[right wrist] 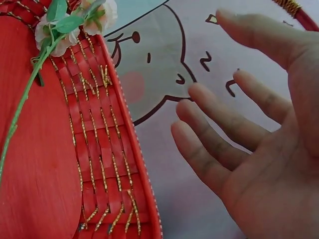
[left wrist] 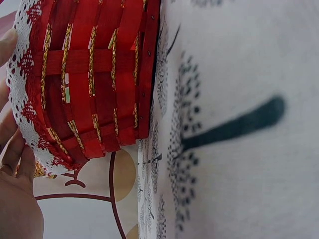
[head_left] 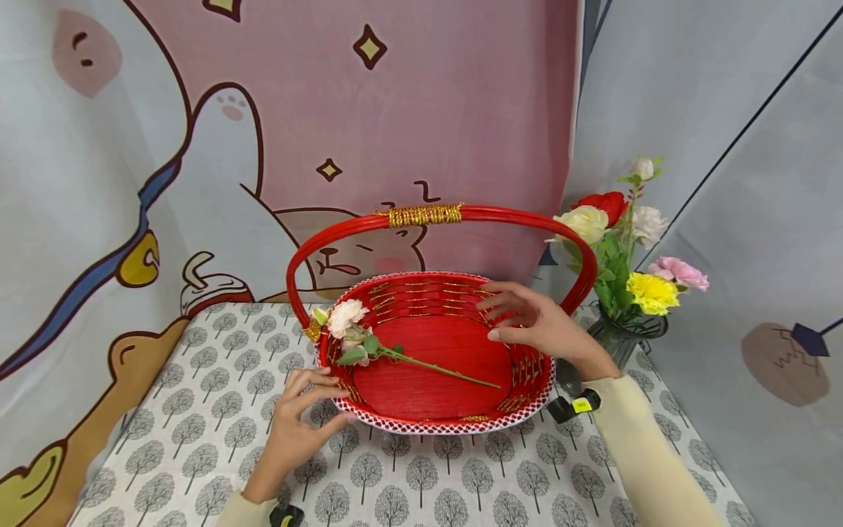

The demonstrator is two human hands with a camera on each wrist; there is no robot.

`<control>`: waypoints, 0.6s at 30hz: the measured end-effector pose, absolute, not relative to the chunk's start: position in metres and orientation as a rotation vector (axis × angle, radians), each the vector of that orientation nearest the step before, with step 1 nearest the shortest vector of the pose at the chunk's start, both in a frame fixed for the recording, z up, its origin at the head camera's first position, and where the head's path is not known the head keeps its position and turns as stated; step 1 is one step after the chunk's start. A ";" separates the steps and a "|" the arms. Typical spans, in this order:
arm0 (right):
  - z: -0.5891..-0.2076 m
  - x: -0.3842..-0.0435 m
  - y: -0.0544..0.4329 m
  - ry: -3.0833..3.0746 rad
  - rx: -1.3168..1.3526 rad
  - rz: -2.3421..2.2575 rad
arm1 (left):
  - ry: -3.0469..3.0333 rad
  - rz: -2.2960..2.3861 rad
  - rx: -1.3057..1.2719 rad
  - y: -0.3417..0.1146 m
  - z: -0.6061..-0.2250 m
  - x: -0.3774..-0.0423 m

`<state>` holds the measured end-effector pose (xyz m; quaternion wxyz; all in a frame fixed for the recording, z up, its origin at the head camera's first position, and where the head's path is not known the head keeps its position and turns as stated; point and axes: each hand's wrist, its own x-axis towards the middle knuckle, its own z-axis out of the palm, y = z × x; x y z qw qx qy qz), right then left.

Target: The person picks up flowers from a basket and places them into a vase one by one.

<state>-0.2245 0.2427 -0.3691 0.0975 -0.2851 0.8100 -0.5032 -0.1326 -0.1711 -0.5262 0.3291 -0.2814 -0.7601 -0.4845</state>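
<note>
A red woven basket [head_left: 428,424] with a white lace rim and a tall arched handle [head_left: 500,214] stands on the cloth. Inside it lies an artificial flower stem [head_left: 437,368], its pale pink blooms [head_left: 347,316] at the left rim and its green stalk reaching right. At the basket's left rim my left hand [head_left: 306,410] rests with fingers loosely spread; in the left wrist view its fingertips are right at the lace [left wrist: 22,89]. Over the basket's right side hovers my right hand [head_left: 543,329], holding nothing, fingers apart and slightly bent, as the right wrist view also shows.
To the right of the basket, a dark glass vase [head_left: 619,337] holds several artificial flowers, among them a yellow one [head_left: 652,293] and a red one [head_left: 602,207]. A tree-print cloth [head_left: 421,483] covers the table. Cartoon-printed curtains [head_left: 448,110] hang behind.
</note>
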 end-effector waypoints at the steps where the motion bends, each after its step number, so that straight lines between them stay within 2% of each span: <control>1: -0.370 -0.228 0.241 2.374 -0.842 -1.479 | -1.989 -1.270 -0.736 -0.171 -0.526 -0.132; 18: -0.390 -0.276 0.204 2.010 -0.793 -1.394 | -2.010 -1.271 -0.736 -0.172 -0.525 -0.131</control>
